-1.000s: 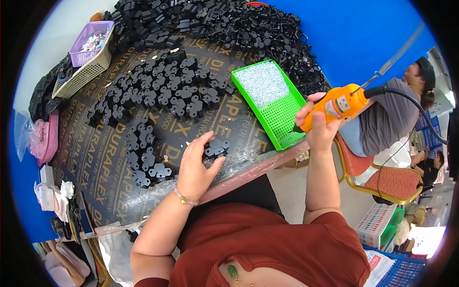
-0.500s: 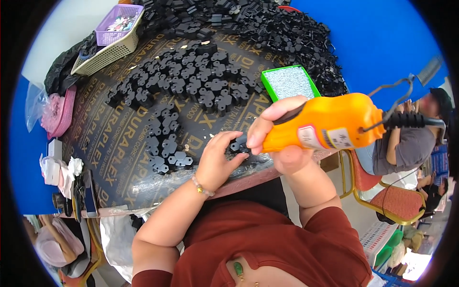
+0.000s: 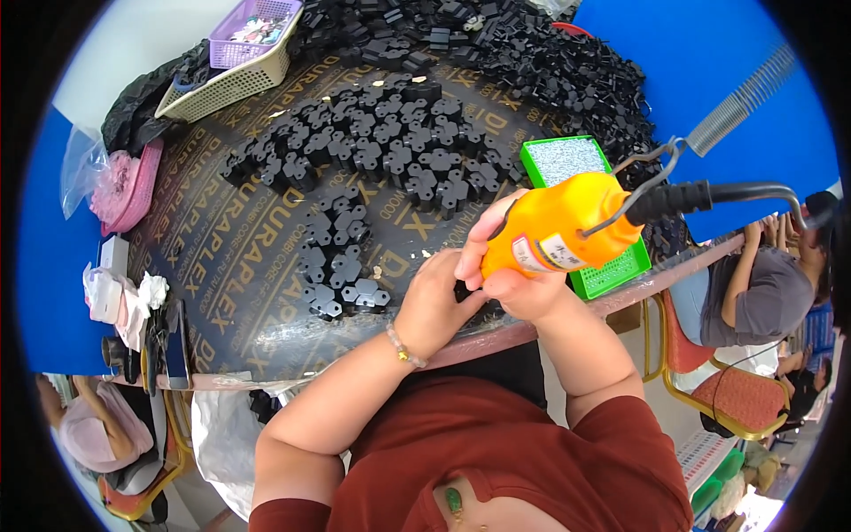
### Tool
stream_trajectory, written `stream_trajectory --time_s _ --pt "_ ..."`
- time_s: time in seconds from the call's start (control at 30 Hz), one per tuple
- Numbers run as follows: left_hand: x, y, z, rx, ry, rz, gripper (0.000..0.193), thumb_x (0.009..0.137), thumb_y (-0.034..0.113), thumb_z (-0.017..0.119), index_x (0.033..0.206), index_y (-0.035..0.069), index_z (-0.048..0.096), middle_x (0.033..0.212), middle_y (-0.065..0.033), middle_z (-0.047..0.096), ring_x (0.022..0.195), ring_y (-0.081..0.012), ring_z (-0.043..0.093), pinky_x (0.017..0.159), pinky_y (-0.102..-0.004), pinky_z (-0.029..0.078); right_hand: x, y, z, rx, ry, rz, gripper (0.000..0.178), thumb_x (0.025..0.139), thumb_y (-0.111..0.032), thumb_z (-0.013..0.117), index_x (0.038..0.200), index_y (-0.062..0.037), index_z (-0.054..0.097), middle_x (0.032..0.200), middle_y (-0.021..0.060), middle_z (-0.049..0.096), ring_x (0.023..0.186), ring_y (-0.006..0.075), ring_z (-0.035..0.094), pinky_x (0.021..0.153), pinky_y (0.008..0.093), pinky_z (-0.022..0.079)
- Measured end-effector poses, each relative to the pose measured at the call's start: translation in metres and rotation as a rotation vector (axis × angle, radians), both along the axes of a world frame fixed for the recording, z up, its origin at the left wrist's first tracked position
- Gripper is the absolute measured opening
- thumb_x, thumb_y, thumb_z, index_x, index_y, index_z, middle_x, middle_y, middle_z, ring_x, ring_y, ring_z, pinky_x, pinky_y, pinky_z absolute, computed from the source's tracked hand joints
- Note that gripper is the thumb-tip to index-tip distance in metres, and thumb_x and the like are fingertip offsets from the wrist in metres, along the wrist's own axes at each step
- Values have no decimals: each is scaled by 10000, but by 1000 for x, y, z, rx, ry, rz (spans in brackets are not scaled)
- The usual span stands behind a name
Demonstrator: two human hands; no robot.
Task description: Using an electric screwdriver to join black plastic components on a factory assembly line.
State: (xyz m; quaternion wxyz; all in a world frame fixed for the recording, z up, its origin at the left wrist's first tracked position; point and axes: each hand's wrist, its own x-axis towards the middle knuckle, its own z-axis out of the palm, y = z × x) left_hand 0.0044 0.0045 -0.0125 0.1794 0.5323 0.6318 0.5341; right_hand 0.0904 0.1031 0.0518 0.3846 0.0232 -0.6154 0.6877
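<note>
My right hand [image 3: 525,288] is wrapped round an orange electric screwdriver [image 3: 567,222], with its black cable and a wire hook at the top end. The tool's tip is hidden behind the fingers. Close beside it, near the table's front edge, my left hand [image 3: 439,306] has its fingers closed around a small black plastic part [image 3: 462,291], of which only a dark bit shows. Beyond my hands, many matching black parts [image 3: 439,161] stand in a dense cluster, and a short row [image 3: 337,222] of them runs toward me on the left.
A green tray [image 3: 620,273] with small silver screws lies right of my hands. Loose black pieces [image 3: 567,75] heap along the far side. Baskets [image 3: 222,93] stand far left, a pink one [image 3: 142,186] nearer. A coil spring [image 3: 740,97] hangs at right. Another person [image 3: 767,284] sits beyond.
My left hand has closed from spread fingers onto the black part. The screwdriver has tilted and come in close to it. The whole view has shifted, uncovering more of the tray and the spring.
</note>
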Motion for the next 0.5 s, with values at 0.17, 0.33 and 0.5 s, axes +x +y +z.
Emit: stream_trajectory --time_s 0.17,0.33,0.5 --pt "1 1 -3 25 -22 -7 353 676 63 723 986 21 561 887 -122 587 857 -334 563 783 -402 463 1 -1 -2 54 -27 6 541 712 -282 821 1018 6 481 753 136 631 602 152 597 547 233 493" --pt "0 4 -15 66 -84 10 369 677 64 720 1006 17 558 908 -138 593 884 -344 568 800 -414 466 0 -8 -6 250 -119 -118 467 764 -194 782 1057 13 483 776 92 633 686 138 611 622 236 500" --pt "-1 4 -16 20 20 -46 370 676 56 719 1004 9 554 960 -161 599 940 -364 572 821 -432 472 -3 -9 -9 325 -190 -166 408 803 -149 741 1076 22 490 808 63 630 754 126 613 672 246 502"
